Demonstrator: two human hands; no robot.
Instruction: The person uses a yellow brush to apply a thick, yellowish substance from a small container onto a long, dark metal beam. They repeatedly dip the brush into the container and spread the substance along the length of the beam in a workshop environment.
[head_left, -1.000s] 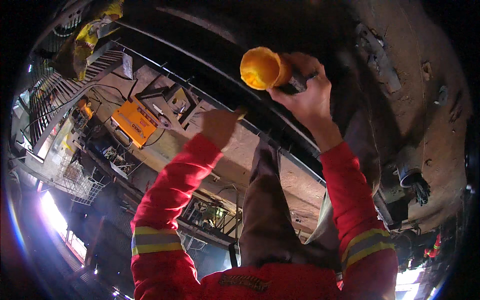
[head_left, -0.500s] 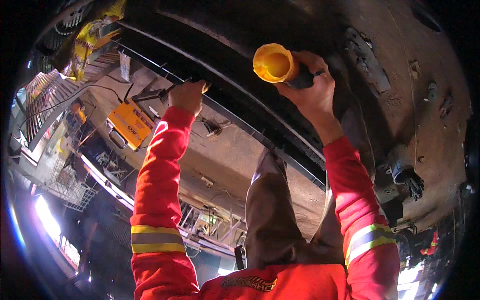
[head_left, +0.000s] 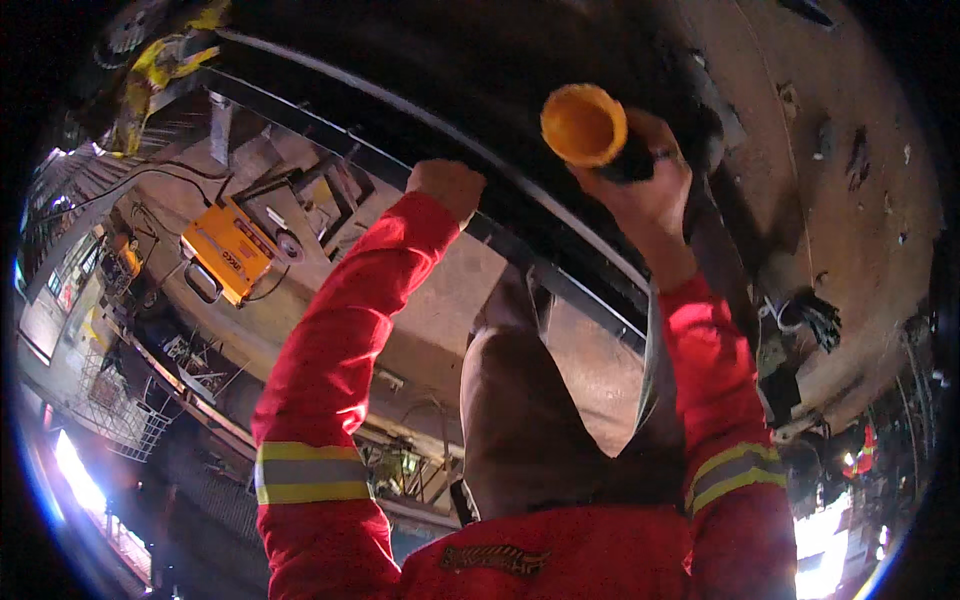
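Observation:
My right hand [head_left: 650, 190] is wrapped round a cup-like container [head_left: 585, 125], dark on the outside with a rough orange-yellow rim and inside. Its mouth faces up toward me. My left hand [head_left: 447, 188] is a closed fist at the edge of a long black metal beam [head_left: 330, 125]. Whatever that fist grips, if anything, is hidden beneath the fingers. The beam runs slantwise from upper left to lower right, passing between my hands and my legs.
An orange machine box with a handle [head_left: 228, 252] stands on the floor at left, with a dark cable beside it. A yellow cloth or wrap [head_left: 150, 85] hangs at the upper left. At the right, dark gloves or rags [head_left: 815, 318] lie on the brown ground.
My left hand has shifted right along the beam. The cup-like container in my right hand has moved slightly right, and the whole view has turned a little.

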